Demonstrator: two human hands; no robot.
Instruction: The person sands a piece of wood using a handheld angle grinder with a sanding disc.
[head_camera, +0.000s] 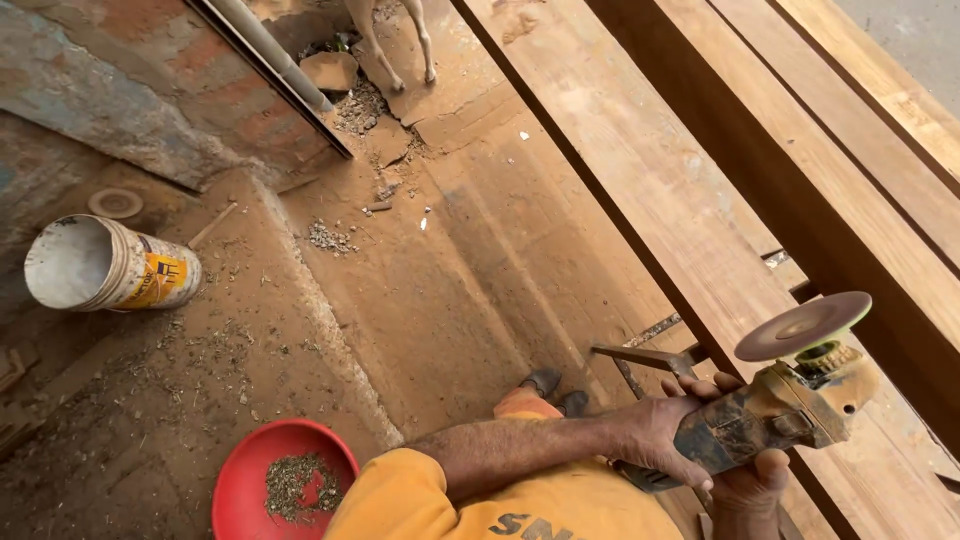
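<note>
Two hands grip one dusty grinder (770, 415) at the lower right of the frame: the left hand (655, 435) wraps its body from above, the right hand (745, 485) closes around it from below. Its disc (803, 327) faces upward beside long wooden planks (700, 200). A red bowl (250, 480) sits at lower left, a tipped white bucket (105, 265) at left.

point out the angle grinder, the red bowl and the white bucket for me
angle grinder (770, 415), head view, on its dusty body just behind the disc.
red bowl (240, 480), head view, on the bare inner wall left of the debris.
white bucket (150, 272), head view, on its outer side wall.
</note>
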